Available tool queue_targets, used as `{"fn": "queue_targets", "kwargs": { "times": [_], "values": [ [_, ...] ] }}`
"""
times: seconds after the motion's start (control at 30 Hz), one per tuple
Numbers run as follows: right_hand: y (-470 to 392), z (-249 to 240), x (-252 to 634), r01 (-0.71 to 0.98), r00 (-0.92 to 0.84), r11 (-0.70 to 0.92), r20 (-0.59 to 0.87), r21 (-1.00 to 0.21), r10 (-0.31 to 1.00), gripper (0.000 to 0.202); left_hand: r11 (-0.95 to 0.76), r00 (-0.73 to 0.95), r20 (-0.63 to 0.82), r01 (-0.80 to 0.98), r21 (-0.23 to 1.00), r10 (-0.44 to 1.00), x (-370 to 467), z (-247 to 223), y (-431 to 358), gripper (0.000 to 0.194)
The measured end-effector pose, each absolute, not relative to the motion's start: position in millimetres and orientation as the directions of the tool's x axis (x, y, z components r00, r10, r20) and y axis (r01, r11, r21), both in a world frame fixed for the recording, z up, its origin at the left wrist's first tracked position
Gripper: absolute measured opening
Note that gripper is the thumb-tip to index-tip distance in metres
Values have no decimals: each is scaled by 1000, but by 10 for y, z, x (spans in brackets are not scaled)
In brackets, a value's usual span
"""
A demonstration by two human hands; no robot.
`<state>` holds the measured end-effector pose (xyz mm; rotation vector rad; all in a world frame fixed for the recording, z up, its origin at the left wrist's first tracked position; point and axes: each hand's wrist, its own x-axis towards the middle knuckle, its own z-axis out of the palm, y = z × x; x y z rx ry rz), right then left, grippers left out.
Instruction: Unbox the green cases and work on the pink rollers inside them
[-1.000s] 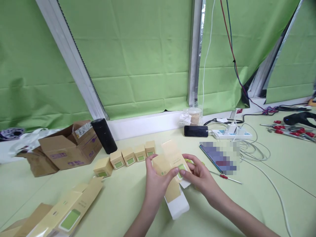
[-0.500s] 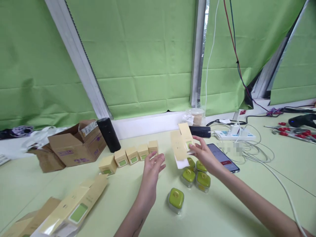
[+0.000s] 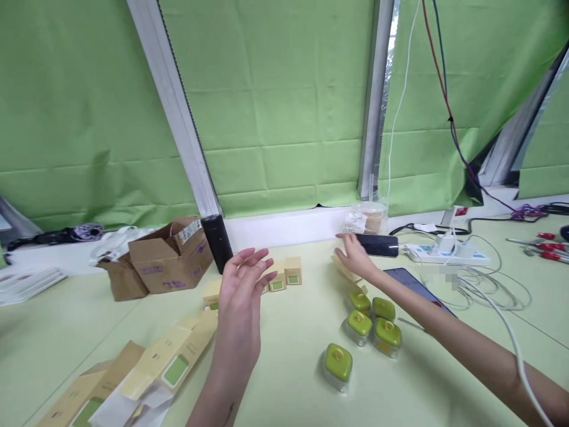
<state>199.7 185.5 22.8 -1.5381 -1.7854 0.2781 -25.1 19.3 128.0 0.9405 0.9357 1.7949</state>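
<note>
— Head view first: what containers do we have on the worktop?

— We count five jars with green lids. Four sit bunched together, touching or nearly so, and a single jar stands apart, nearer to us. Their glass is too small for us to tell what is inside. At the left a brown carton lies with its flaps open; we cannot see into it.

— And the hands?

— Our left hand is raised over the worktop, palm turned inward, fingers spread and loose, its grip open and holding nothing. It covers part of a row of small boxes; only two at the row's right end show clearly.

— The right one?

— Our right hand is stretched far forward, arm nearly straight, resting on a flat box sleeve that lies on the worktop just beyond the four jars. The fingers point toward a black phone. Whether they pinch the sleeve or only press it we cannot tell.

— Anything cut off?

— More flattened sleeves at lower left run out of the frame.
</note>
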Motion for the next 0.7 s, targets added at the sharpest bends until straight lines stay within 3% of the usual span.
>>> {"fn": "queue_targets", "kwargs": {
  "times": [0.17,0.3,0.4,0.47,0.53,0.6,0.7],
  "values": [
    [2020,282,1277,764,-297,458,382,-455,875,31,-330,-279,260,-244,912,924,-245,1251,207,32],
    [2010,216,955,776,-372,466,289,-425,882,29,-415,-125,433,148,898,893,-267,1123,302,26],
    [1866,216,995,755,-392,480,281,-447,876,28,-387,37,414,435,813,910,-307,984,381,27],
    [1699,254,1113,714,-402,513,321,-476,858,31,-361,98,369,537,762,924,-325,874,436,38],
    [1478,311,1260,654,-409,559,383,-511,828,47,-351,122,352,605,715,928,-329,764,492,57],
    [1220,363,1406,588,-422,597,423,-545,802,50,-368,151,359,642,673,921,-320,677,541,76],
    [842,381,1578,523,-425,618,448,-588,786,51,-426,287,316,617,661,904,-285,615,572,77]
  ]
}}
